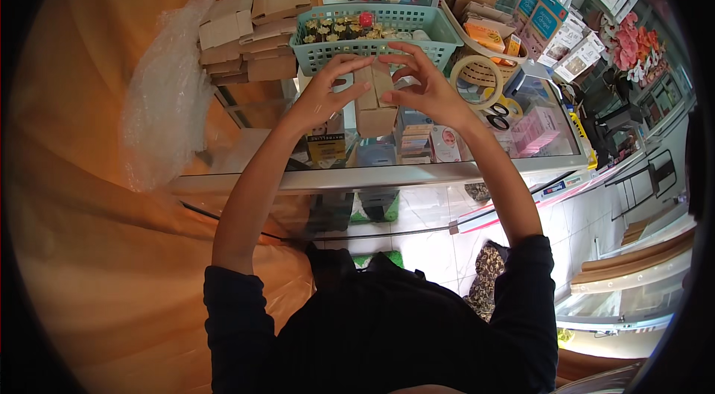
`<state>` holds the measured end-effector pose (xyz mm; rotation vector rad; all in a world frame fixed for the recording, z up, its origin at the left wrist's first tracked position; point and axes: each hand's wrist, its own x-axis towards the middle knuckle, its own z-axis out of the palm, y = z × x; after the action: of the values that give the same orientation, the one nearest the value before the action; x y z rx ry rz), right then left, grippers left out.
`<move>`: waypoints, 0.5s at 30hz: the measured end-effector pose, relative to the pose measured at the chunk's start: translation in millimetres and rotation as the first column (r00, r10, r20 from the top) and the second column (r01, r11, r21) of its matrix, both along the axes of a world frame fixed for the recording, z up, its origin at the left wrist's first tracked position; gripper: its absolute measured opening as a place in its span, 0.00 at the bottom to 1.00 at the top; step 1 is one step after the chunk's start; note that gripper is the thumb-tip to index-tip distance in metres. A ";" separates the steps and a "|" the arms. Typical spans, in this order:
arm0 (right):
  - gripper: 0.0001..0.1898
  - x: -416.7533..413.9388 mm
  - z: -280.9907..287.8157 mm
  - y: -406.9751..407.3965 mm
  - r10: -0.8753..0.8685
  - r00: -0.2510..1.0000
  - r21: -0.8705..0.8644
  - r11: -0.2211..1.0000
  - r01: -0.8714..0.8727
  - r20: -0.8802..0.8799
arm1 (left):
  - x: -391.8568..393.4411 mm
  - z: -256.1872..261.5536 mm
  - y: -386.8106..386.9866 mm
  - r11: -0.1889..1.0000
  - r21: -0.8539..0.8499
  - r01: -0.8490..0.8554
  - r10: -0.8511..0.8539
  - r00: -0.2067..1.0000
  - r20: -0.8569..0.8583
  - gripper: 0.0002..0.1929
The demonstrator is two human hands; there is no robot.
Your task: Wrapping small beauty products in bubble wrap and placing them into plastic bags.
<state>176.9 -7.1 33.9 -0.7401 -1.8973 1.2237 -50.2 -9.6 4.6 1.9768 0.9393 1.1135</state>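
A small brown cardboard box (376, 118) rests on the glass display counter, its taped or seamed top facing me. My left hand (338, 84) holds its left side, thumb on the top and index finger at the far edge. On the right, my right hand (427, 84) has its thumb at the box's edge. Its other fingers arch apart over the far end; whether they grip is unclear. Just beyond the box stands a pale green plastic basket (327, 51) with gold-capped bottles (329, 31) and a red round item (366, 19).
Folded cardboard boxes (226, 28) are stacked at left beside bubble wrap (167, 98). A roll of masking tape (497, 87) and black-handled scissors (497, 116) lie right of my hand. Behind them is a beige basket (475, 70) of packets. The counter's metal edge (363, 177) runs before me.
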 end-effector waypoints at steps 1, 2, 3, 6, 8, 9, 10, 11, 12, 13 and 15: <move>0.39 0.4 -1.0 0.3 0.009 1.000 -0.005 1.000 -0.009 -0.018 | 0.7 0.2 -0.2 1.000 0.025 -0.014 0.014 0.999 -0.030 0.24; 0.39 0.5 -1.6 0.5 0.017 0.999 -0.010 1.000 -0.018 -0.035 | 1.5 0.3 -0.7 1.000 0.025 -0.013 0.014 0.999 -0.031 0.24; 0.39 0.3 -1.8 0.5 0.018 0.999 -0.010 1.000 -0.018 -0.037 | 2.4 1.2 -2.4 0.999 0.040 -0.022 0.023 0.999 -0.041 0.25; 0.39 -0.2 -1.3 0.5 0.013 1.000 0.000 1.000 -0.013 -0.023 | 2.0 4.7 -4.6 0.997 0.064 -0.036 0.040 0.997 -0.071 0.27; 0.39 -0.2 0.5 1.4 0.028 0.999 -0.024 0.999 -0.029 -0.031 | 1.8 4.3 -4.3 0.997 0.072 -0.040 0.047 0.995 -0.090 0.28; 0.39 -0.2 1.6 3.3 0.029 0.999 -0.024 0.999 -0.029 -0.031 | 2.1 3.4 -3.8 0.998 0.050 -0.034 0.037 0.997 -0.062 0.28; 0.35 -0.3 3.0 6.1 0.034 0.999 0.034 0.999 -0.033 -0.008 | 2.1 3.0 -3.6 0.999 0.028 -0.028 0.029 0.999 -0.034 0.29; 0.31 -0.7 4.7 9.2 0.038 0.999 0.092 0.995 -0.039 0.015 | 1.7 2.8 -3.9 0.999 0.029 -0.029 0.030 0.999 -0.035 0.29; 0.31 -1.1 6.6 13.2 0.036 0.999 0.092 0.995 -0.037 0.014 | 2.2 3.4 -4.4 0.999 0.026 -0.034 0.035 0.998 -0.043 0.28; 0.23 -1.9 8.7 17.7 -0.010 0.999 0.090 0.996 0.005 0.047 | 2.6 3.8 -4.7 0.999 0.024 -0.040 0.041 0.998 -0.052 0.28; 0.17 -3.4 14.4 24.4 -0.056 0.995 0.090 0.995 0.049 0.080 | 3.9 2.5 -3.5 0.999 -0.007 -0.039 0.039 0.999 -0.013 0.29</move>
<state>173.5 17.3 48.3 -0.7992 -1.9722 1.0854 -46.3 -13.1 7.1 1.9699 0.9910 1.1190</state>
